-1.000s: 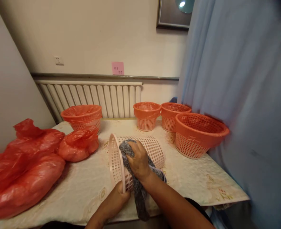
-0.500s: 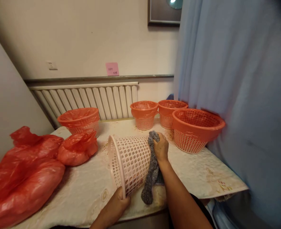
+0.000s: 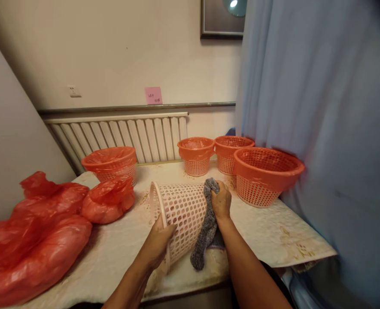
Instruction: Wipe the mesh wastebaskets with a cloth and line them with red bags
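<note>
A pale pink perforated basket (image 3: 185, 210) lies on its side over the cloth-covered table, its open rim facing left. My left hand (image 3: 159, 240) grips that rim, thumb on the outside and the fingers hidden inside. At the basket's base, my right hand (image 3: 221, 199) is closed on a grey fuzzy cloth (image 3: 205, 231) and presses it against the bottom. The cloth hangs down toward the table's front edge.
Baskets lined with red bags stand at the back left (image 3: 110, 165), back middle (image 3: 196, 156), and right (image 3: 260, 184). Red plastic bags (image 3: 38, 236) fill the left side. A blue curtain (image 3: 321, 128) borders the table's right.
My left hand has moved up along the basket's rim. The right hand and cloth have shifted slightly right and down against the base.
</note>
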Available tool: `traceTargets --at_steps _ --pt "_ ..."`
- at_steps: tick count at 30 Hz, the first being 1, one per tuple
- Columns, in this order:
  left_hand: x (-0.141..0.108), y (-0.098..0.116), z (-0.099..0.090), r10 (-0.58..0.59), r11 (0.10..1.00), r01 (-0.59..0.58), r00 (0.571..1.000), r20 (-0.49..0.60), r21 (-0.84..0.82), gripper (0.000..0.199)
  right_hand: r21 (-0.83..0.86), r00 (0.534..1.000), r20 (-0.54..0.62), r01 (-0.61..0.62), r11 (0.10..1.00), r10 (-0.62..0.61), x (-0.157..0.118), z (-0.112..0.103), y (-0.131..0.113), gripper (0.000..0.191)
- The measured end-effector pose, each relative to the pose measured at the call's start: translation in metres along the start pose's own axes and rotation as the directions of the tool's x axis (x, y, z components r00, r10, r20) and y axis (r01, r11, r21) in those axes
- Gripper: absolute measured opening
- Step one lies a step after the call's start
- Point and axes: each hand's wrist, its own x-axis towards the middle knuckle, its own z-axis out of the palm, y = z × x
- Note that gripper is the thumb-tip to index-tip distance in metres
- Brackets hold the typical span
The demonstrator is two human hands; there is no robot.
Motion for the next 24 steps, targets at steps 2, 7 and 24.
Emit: traceTargets --at_steps 2,7,24 --pt "-0.003 -0.001 -0.001 0.001 1.000 -0.001 1.000 0.024 -0.003 0.049 -0.004 0.999 -0.026 -0.036 0.999 0.036 0.001 -0.002 0.001 0.034" --pt "-0.005 -0.006 -0.002 0.001 1.000 -0.001 0.999 0.051 0.004 0.050 0.029 0.994 -0.093 -0.061 0.998 0.063 -0.012 0.000 -0.013 0.035" --pt "-0.021 -0.034 -0.007 0.052 0.992 -0.066 0.990 0.129 0.111 0.045 0.259 0.924 0.161 0.300 0.918 -0.347 -0.063 0.001 -0.083 0.053"
